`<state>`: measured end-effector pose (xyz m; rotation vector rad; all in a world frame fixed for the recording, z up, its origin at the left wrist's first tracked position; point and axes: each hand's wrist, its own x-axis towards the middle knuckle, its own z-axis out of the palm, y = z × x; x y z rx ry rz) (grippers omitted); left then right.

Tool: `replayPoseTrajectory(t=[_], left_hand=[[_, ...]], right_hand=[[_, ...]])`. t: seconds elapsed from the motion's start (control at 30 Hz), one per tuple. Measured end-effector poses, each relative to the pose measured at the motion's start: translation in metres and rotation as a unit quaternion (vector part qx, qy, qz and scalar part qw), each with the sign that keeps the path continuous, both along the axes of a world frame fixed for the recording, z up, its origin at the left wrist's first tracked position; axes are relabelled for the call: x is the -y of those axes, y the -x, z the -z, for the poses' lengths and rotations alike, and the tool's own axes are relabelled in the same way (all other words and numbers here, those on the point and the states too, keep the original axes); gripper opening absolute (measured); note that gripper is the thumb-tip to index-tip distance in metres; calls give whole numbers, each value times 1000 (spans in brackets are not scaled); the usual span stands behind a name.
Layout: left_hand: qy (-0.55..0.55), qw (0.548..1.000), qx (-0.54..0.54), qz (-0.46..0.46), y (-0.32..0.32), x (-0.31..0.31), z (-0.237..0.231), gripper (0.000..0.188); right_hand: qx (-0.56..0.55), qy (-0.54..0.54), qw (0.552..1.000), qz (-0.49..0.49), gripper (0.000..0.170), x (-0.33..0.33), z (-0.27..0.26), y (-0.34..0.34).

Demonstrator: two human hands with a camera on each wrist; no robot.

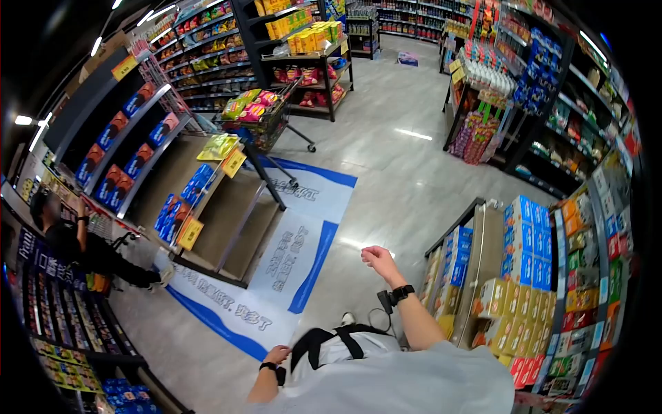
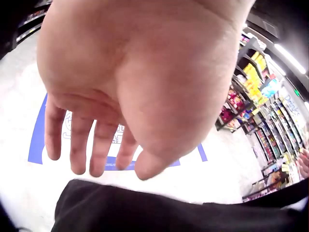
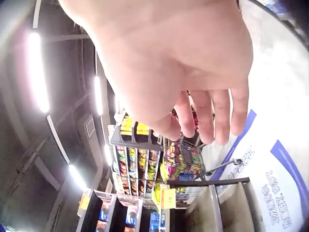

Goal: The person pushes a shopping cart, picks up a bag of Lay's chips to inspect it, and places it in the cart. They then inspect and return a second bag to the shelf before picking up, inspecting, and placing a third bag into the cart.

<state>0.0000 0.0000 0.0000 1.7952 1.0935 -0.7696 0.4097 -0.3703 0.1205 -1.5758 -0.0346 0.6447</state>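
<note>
In the head view my left hand (image 1: 278, 355) hangs low beside my body, over the shop floor. The left wrist view shows its palm and fingers (image 2: 99, 150) loosely extended, with nothing held. My right hand (image 1: 378, 261) is raised in front of me, above the grey floor. Its fingers (image 3: 222, 116) are slightly bent and bare of any object in the right wrist view. Closest to the right forearm is a low shelf unit bearing blue-and-white boxes (image 1: 527, 238) and gold boxes (image 1: 517, 310).
A display stand with blue packs (image 1: 198, 183) stands to the left on a blue-and-white floor sticker (image 1: 293, 269). Beyond it is a shopping cart (image 1: 265, 131) loaded with snack bags. Another person (image 1: 76, 234) is at far left. Stocked shelves (image 1: 565, 124) line the right side.
</note>
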Motion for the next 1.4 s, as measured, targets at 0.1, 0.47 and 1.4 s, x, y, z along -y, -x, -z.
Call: replayPoseTrajectory(t=[0.1, 0.47, 1.4], left_hand=[[-9, 998, 55, -20, -111, 2, 64, 36], [-94, 962, 222, 131, -521, -177, -8, 42], [-503, 770, 352, 173, -1398, -231, -154, 71]], right_hand=[[101, -14, 993, 59, 30, 3, -42, -131], [171, 139, 934, 282, 24, 43, 89, -309], [174, 260, 945, -100, 42, -195, 11, -1143]])
